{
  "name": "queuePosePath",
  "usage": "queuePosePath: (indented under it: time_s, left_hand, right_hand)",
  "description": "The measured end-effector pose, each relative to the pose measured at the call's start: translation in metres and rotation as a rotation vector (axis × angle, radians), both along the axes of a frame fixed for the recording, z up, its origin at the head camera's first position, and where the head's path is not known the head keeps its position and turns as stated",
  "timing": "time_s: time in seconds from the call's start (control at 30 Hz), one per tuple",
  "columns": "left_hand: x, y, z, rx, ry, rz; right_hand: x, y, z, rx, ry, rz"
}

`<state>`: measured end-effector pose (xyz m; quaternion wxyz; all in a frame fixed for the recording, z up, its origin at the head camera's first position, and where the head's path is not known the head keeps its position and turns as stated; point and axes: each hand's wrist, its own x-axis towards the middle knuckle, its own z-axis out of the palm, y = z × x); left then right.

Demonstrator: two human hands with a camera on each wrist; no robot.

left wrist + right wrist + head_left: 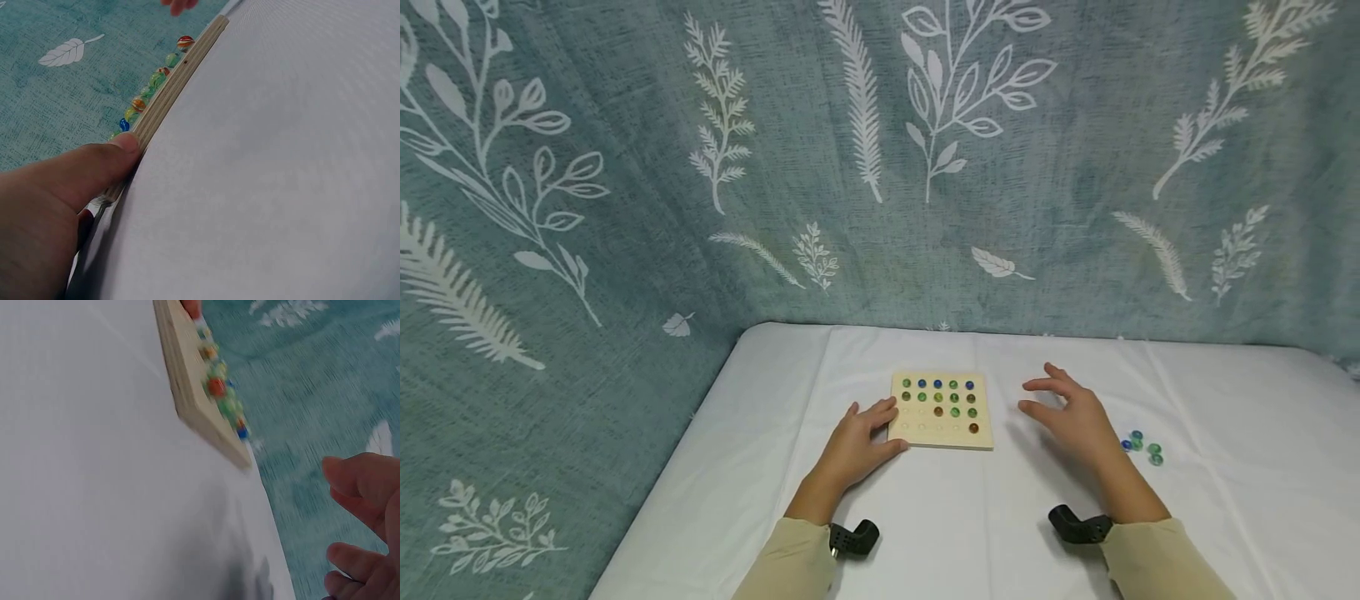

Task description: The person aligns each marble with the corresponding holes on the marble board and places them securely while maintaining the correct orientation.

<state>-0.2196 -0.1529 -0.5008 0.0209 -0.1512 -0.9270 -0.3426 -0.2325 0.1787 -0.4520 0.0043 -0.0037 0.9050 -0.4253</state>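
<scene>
Touching one pale wooden board (947,437), left hand (857,440) spread, fourteen multicoloured glass marbles (937,397) aboard, right hand (1078,419) half-open, empty, five loose blue or green marbles (1137,445) at right.

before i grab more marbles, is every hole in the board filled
No, in the head view the board has bare holes, its nearest row holding just one marble.

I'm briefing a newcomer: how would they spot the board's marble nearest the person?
On the white table, find the pale wooden board touching the left hand. At its near right corner sits a brownish marble, the only one in its row.
</scene>
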Motion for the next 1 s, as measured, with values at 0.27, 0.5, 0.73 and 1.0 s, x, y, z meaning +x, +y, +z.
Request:
queuePosePath:
  time_s: [0.27,0.5,0.73,1.0]
  left_hand:
    - [0.000,-0.005,0.000,0.003,0.013,0.009]
    - [-0.003,-0.006,-0.003,-0.003,0.028,0.009]
    - [-0.002,-0.004,-0.003,0.005,0.032,0.000]
    - [-0.002,0.001,-0.003,0.012,0.028,-0.012]
  right_hand:
    - [0.011,0.074,0.003,0.031,-0.071,-0.059]
    - [0.019,0.114,-0.008,0.087,-0.127,-0.203]
    - [0.023,0.122,-0.022,0.094,-0.127,-0.301]
    - [0.030,0.124,-0.027,0.227,-0.050,-0.274]
